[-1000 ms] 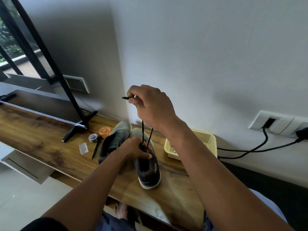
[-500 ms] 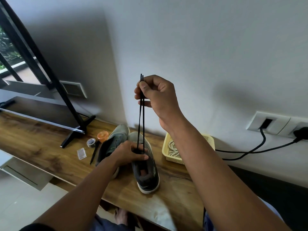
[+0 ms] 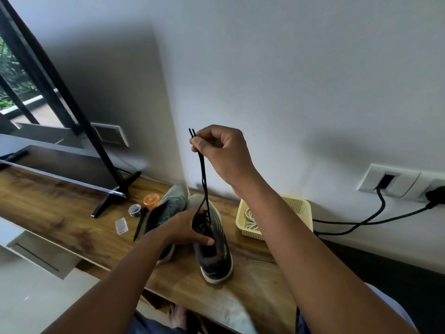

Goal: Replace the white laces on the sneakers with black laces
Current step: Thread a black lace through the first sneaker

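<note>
- Head view: we see a dark sneaker (image 3: 214,256) standing on the wooden desk (image 3: 48,201), heel toward us, toe toward the wall.
- A black lace (image 3: 203,174) rises from its eyelets as two strands drawn close together, both tips side by side above the fingers.
- Our right hand (image 3: 221,153) is raised above the shoe, thumb and curled fingers pinching both strands just below the tips.
- Our left hand (image 3: 183,227) grips the shoe at its collar, fingers curled over the near left side and the thumb lying across the opening.
- A second sneaker (image 3: 168,208), grey-green, lies just left of the first, touching it and partly hidden by the left hand.
- To the right, near the wall, a yellow perforated basket (image 3: 296,206) holds white laces (image 3: 250,218).
- Left of the shoes we see an orange cap (image 3: 151,200), a small roll of tape (image 3: 134,210), a black pen (image 3: 139,225) and a small clear plastic box (image 3: 121,226).
- Farther left stands a black monitor stand (image 3: 113,196).
- On the right wall a black cable (image 3: 375,213) runs from a white socket panel (image 3: 390,179).
</note>
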Tool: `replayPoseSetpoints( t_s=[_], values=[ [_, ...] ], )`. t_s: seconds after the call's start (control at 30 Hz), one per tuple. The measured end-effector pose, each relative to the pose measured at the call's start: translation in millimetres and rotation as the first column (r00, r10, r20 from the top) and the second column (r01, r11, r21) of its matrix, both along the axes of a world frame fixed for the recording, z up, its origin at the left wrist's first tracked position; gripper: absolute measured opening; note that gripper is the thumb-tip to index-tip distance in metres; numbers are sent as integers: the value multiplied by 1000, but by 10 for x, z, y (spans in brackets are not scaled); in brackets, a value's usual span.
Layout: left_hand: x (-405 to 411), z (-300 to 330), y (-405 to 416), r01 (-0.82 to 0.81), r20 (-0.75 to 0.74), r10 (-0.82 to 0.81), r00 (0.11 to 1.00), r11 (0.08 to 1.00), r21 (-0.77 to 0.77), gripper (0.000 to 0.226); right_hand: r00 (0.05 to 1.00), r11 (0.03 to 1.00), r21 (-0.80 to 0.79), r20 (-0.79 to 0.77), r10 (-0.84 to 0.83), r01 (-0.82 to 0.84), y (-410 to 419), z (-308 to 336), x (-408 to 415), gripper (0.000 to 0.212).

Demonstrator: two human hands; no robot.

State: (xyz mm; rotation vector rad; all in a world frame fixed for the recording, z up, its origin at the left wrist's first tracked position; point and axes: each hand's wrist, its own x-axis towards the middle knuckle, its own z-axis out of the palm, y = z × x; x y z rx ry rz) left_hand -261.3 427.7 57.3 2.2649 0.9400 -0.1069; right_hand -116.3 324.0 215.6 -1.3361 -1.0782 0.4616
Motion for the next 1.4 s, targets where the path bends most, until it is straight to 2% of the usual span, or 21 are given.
replayPoseSetpoints(
  t_s=[0.23, 0.43, 0.57, 0.9, 0.97, 1.13, 1.27, 1.4],
  values=[
    [-52, 70, -24, -64, 42, 64, 997, 998, -6, 87, 998, 1000, 28, -64, 8, -6, 17, 2, -70, 7],
    [17, -35, -75, -49, -55, 58, 997, 987, 150, 77, 977, 998, 55, -213, 25, -14, 3, 41, -135, 9],
    [28, -65, -59, -72, -58, 83, 995, 983, 170, 75, 959, 996, 92, -279, 37, -11, -17, 67, -139, 10],
    [28, -21, -27, -39, -39, 46, 998, 987, 159, 69, 951, 994, 112, -304, 51, -18, -83, 137, -55, 10],
    [39, 21, -42, -25, -11, 27, 1000, 988, 153, 64, 958, 995, 102, -285, 37, -8, -90, 151, -26, 10],
    [161, 97, -130, -75, 192, 55, 980, 992, 98, 44, 982, 999, 36, -189, -14, 21, -71, 161, 17, 10],
    [185, -10, -155, -65, 126, 49, 991, 990, 128, 27, 997, 998, 50, -71, -20, 24, -41, 139, 15, 11],
    [147, -79, -112, -90, 104, 80, 991, 992, 93, 23, 990, 999, 29, 139, -26, 23, -23, 71, 10, 10]
  ],
)
